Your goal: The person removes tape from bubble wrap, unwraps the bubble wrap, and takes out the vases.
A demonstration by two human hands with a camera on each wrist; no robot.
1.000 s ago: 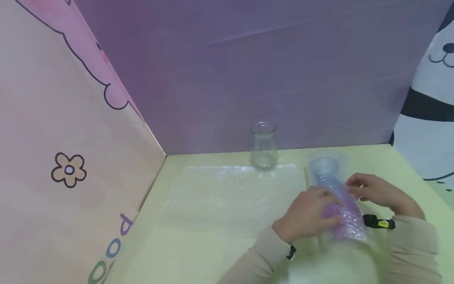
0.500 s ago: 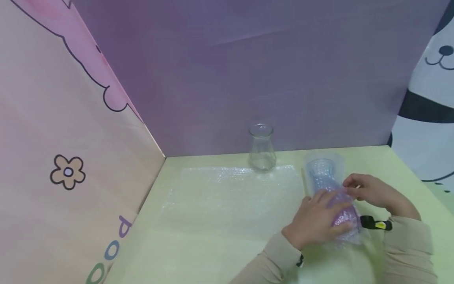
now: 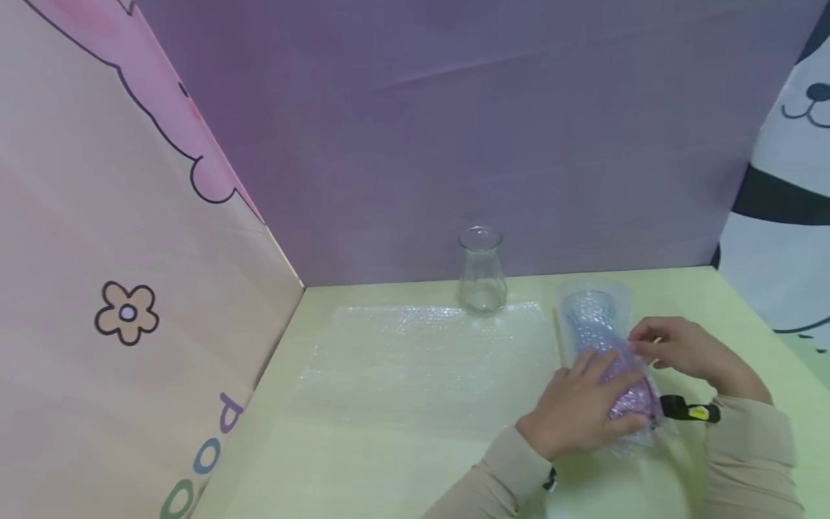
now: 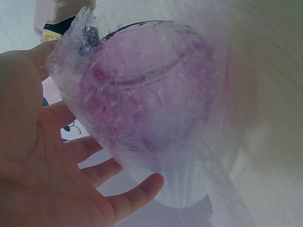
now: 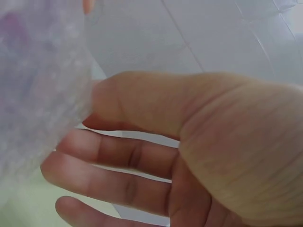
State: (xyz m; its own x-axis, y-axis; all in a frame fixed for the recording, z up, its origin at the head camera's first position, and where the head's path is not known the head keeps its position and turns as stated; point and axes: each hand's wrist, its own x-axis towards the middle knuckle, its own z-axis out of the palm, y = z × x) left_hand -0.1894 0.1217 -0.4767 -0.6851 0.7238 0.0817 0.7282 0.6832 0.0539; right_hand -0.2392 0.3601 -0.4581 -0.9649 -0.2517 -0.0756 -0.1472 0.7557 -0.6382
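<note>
A glass vase, purple at its wide base and bluish toward its neck, lies on the table with its mouth away from me, inside bubble wrap. My left hand rests on the wide part with fingers spread. In the left wrist view the vase's round base shows through the wrap, and the left fingers touch the wrap's side. From the right, my right hand pinches the wrap's edge between thumb and forefinger. The right wrist view shows the right thumb at that edge; the other fingers stay loose.
A second, clear glass vase stands upright at the back of the pale yellow table. Another flat sheet of bubble wrap lies to the left. A purple wall closes the back, and a patterned panel stands at the left.
My left hand has slid slightly rightward over the wrapped vase, and its fingers are now spread on it. The wrap lies closer around the vase. My right hand stays at the wrap's edge.
</note>
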